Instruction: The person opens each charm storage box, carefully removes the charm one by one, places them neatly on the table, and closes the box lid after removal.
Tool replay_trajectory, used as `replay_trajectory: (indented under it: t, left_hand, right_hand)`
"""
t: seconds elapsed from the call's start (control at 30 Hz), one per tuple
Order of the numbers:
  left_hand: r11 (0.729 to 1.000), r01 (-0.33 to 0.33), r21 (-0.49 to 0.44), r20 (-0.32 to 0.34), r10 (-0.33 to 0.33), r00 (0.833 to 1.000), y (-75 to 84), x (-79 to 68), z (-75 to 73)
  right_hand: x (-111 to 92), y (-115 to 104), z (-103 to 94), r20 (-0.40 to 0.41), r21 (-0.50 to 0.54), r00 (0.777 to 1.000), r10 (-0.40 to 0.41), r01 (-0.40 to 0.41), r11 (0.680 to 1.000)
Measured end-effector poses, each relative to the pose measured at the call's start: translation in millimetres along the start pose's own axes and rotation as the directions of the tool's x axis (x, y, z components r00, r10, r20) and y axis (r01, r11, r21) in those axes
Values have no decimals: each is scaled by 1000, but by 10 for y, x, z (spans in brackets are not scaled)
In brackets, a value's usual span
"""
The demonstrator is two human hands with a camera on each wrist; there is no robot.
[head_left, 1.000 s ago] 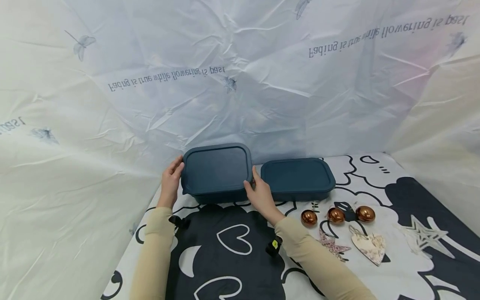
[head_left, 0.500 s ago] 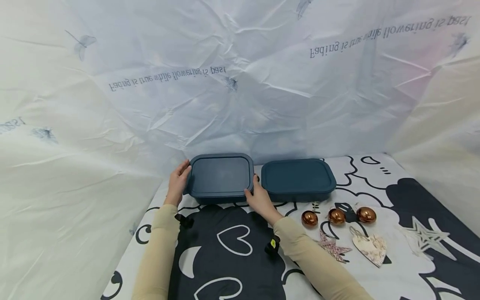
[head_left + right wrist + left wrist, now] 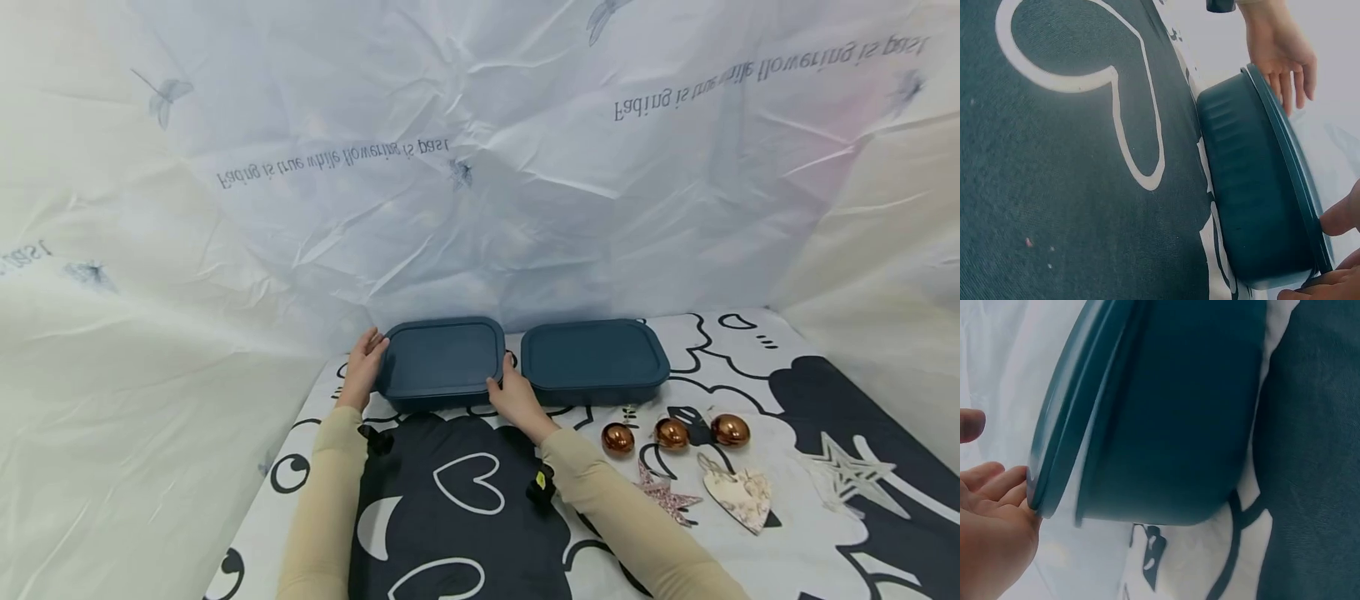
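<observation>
A dark blue lid lies over a matching box at the left back of the cloth. In the left wrist view, a narrow gap shows between the lid and the box's rim at one end. My left hand touches the lid's left edge with fairly straight fingers. At the near right corner, my right hand pinches the lid, thumb on top and fingers below its rim, as the right wrist view shows. Parts of the right fingers are cut off there.
A second lidded blue box stands close on the right. Copper balls, a pink glitter star, a wooden heart and a silver star lie at right. A white sheet hangs behind.
The lid has come down from a raised, tilted position to lie nearly level on the box. My left hand has shifted slightly right with it; my right hand has barely moved.
</observation>
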State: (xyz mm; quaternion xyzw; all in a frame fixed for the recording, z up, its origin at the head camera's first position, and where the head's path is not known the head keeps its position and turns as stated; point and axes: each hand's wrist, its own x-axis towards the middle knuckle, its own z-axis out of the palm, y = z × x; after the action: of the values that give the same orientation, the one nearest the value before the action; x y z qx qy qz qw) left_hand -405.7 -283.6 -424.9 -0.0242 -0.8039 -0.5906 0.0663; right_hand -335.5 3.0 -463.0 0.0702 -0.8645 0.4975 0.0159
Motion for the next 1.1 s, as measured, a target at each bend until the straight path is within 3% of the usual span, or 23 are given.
replay_trajectory:
  t: [0.17, 0.43, 0.67, 0.83, 1.1]
  left_hand:
    - [999, 33, -3, 5, -33, 999, -124, 5, 7]
    - [1000, -10, -1, -2, 10, 1000, -186, 24, 30]
    - [999, 46, -11, -36, -46, 998, -259, 62, 54]
    - [996, 81, 34, -19, -81, 997, -303, 59, 81]
    - [993, 58, 104, -8, -57, 998, -339, 50, 121]
  right_hand:
    - [0, 4, 35, 16, -7, 1000, 4, -4, 1000]
    - [30, 21, 32, 34, -10, 999, -7, 8, 1000]
    - [60, 16, 27, 45, -20, 999, -17, 18, 1000]
    - [71, 39, 35, 43, -33, 999, -17, 19, 999]
    - [76, 82, 1, 63, -2, 998, -22, 22, 1000]
